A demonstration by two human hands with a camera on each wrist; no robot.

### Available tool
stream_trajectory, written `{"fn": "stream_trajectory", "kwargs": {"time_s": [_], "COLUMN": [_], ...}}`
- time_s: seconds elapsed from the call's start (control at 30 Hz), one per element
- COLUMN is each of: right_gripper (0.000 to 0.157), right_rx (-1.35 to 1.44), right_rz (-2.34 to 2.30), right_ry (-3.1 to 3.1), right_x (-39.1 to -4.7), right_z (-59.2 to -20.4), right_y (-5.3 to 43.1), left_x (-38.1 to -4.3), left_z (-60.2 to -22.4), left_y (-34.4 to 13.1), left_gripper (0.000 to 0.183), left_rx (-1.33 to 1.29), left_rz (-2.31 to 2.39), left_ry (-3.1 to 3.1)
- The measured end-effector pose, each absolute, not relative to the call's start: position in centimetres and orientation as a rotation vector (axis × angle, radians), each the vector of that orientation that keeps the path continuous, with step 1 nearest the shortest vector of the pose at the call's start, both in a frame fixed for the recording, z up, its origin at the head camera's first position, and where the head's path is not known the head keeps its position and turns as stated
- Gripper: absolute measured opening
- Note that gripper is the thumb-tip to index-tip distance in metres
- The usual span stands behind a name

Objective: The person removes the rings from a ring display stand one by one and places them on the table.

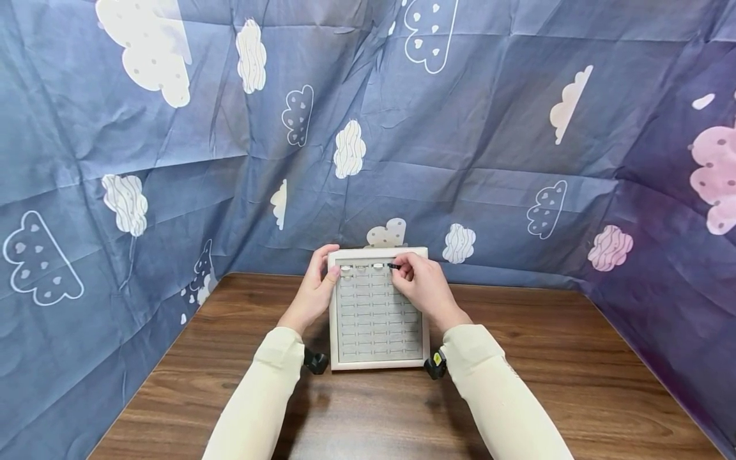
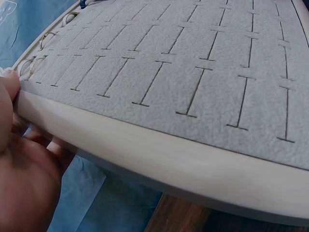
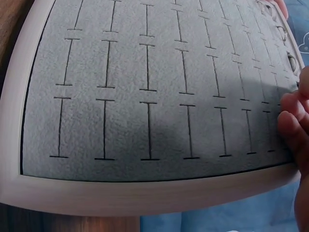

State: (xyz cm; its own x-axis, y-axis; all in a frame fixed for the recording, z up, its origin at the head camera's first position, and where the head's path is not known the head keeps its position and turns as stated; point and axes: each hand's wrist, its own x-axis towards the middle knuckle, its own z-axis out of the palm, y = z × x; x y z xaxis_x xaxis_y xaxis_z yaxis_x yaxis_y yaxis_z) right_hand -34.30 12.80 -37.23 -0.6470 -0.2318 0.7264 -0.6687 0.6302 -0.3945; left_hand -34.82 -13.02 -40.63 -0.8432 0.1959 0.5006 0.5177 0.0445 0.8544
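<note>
A ring display tray (image 1: 379, 365) with a pale wooden frame leans up at the back of the table, its grey padded insert (image 1: 379, 319) cut with rows of slots. My left hand (image 1: 313, 291) grips the frame's upper left side, thumb on the front and fingers behind. Along the top row sit silver-coloured rings (image 1: 377, 266), with another ring (image 2: 37, 66) just below at the left end. At the fourth top slot my right hand (image 1: 425, 287) pinches a small dark ring (image 1: 393, 266). In the right wrist view its curled fingers (image 3: 289, 123) hide the dark ring.
The brown wooden table (image 1: 529, 358) extends to both sides and in front of the tray. A blue cloud-patterned cloth (image 1: 494, 128) hangs close behind the tray and along both sides. A black wrist camera (image 1: 435, 365) is near the tray's lower right corner.
</note>
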Motion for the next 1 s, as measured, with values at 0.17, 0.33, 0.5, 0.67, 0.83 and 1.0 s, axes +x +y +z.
{"fn": "stream_trajectory", "kwargs": {"time_s": [0.17, 0.33, 0.5, 0.67, 0.83, 1.0], "right_gripper": [0.011, 0.012, 0.010, 0.010, 0.010, 0.009], "right_rx": [0.703, 0.694, 0.673, 0.691, 0.732, 0.757], "right_rz": [0.908, 0.878, 0.843, 0.851, 0.861, 0.862], "right_ry": [-2.227, -2.258, -2.257, -2.225, -2.184, -2.160], "right_x": [-34.12, -34.08, -34.03, -34.15, -34.22, -34.26], "right_z": [-36.87, -36.65, -36.62, -36.92, -37.28, -37.52], "right_y": [12.73, 12.57, 12.40, 12.59, 12.89, 13.09], "left_x": [-35.00, -34.97, -34.92, -34.97, -35.04, -35.00], "left_z": [-40.52, -40.36, -40.34, -40.53, -40.72, -40.75], "left_y": [-13.12, -13.22, -13.09, -13.02, -13.04, -13.07], "left_gripper": [0.044, 0.044, 0.044, 0.044, 0.045, 0.045], "left_rx": [-0.743, -0.739, -0.746, -0.744, -0.736, -0.730], "left_rz": [-1.852, -1.834, -1.840, -1.835, -1.835, -1.844], "left_ry": [-2.077, -2.088, -2.081, -2.075, -2.083, -2.091]}}
